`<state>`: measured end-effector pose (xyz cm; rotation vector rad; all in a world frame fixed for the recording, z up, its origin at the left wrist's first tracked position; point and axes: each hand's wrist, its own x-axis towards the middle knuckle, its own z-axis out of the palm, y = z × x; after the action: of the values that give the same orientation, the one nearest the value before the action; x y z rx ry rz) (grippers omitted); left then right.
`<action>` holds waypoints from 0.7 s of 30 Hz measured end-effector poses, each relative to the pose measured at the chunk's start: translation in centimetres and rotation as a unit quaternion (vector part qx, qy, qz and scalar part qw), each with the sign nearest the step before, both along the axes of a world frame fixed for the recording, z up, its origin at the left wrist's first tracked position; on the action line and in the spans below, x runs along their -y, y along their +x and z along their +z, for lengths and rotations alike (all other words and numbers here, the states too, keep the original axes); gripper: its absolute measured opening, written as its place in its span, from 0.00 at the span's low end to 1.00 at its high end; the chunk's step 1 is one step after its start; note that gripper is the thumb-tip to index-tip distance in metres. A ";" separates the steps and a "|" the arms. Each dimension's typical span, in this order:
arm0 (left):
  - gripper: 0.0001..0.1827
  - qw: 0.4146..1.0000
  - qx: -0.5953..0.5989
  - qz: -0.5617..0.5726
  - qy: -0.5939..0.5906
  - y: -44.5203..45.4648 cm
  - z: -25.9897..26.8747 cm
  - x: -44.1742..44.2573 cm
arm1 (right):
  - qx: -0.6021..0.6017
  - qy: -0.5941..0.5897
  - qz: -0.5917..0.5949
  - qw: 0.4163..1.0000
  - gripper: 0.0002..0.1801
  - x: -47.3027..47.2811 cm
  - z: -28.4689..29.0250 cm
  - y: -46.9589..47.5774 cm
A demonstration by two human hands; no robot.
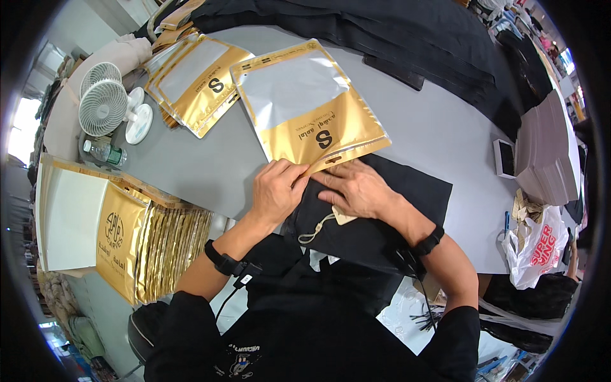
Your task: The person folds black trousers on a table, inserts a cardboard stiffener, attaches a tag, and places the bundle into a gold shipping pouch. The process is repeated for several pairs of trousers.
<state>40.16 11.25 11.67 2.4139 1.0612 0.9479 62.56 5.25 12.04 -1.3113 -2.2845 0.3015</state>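
Note:
A gold plastic zip bag with a clear window (296,90) lies in front of me on the grey table, its hang-hole edge towards me. My left hand (279,188) pinches the near left corner of this bag between thumb and fingers. Under the bag's near edge go the fingertips of my right hand (355,186), fingers spread over a folded black cloth (410,191); whether they grip anything is hidden. A cream tag (343,216) with a looped string (312,231) lies on the cloth, partly beneath my right hand.
More gold bags (191,81) lie at the back left, near two small white fans (102,107) and a plastic bottle (105,152). A box of packed gold bags (71,215) stands left. Black fabric (382,33), a dark flat object (394,73), stacked card sheets (549,148) and a white plastic bag (537,248) are beyond and right.

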 end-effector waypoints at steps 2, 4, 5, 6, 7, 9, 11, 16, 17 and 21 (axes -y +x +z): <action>0.08 1.000 -0.024 0.000 0.014 -0.1 0.1 0.2 | 0.019 -0.079 -0.082 0.993 0.21 -1.1 -0.5 0.6; 0.08 0.999 -0.034 0.006 0.022 -0.2 0.2 0.3 | 0.024 -0.059 -0.185 0.981 0.18 -2.4 -0.8 1.5; 0.08 0.999 -0.024 0.013 0.019 -0.1 0.2 0.3 | 0.053 -0.032 -0.214 0.975 0.16 -2.7 -0.8 1.9; 0.07 1.000 -0.012 0.021 0.016 -0.1 0.1 0.2 | 0.074 -0.060 -0.230 0.968 0.15 -3.0 -0.8 2.1; 0.06 0.999 -0.001 0.031 0.012 0.0 0.1 0.2 | 0.045 -0.010 -0.205 0.978 0.15 -3.2 -0.7 2.2; 0.06 0.999 0.009 0.033 0.001 0.1 -0.1 0.1 | 0.027 0.001 -0.191 0.981 0.17 -3.4 -0.5 2.1; 0.06 0.999 0.024 0.038 -0.021 0.2 -0.2 0.2 | -0.001 -0.003 -0.111 0.994 0.23 -3.5 -0.3 1.6; 0.08 0.991 0.034 0.059 -0.115 -0.3 -0.1 -0.2 | -0.080 -0.071 -0.009 0.994 0.33 -4.4 -0.2 0.2; 0.08 0.983 0.055 0.071 -0.160 -0.4 -0.1 -0.5 | -0.068 -0.101 -0.015 0.992 0.32 -4.5 -0.2 0.2; 0.10 0.949 0.131 0.090 -0.274 -0.6 -0.1 -1.7 | -0.112 -0.174 -0.038 0.978 0.25 -4.6 -0.1 0.2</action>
<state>39.55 12.91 11.58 1.7155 1.2579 0.8562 62.71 9.82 11.96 -1.4447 -2.0477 0.8090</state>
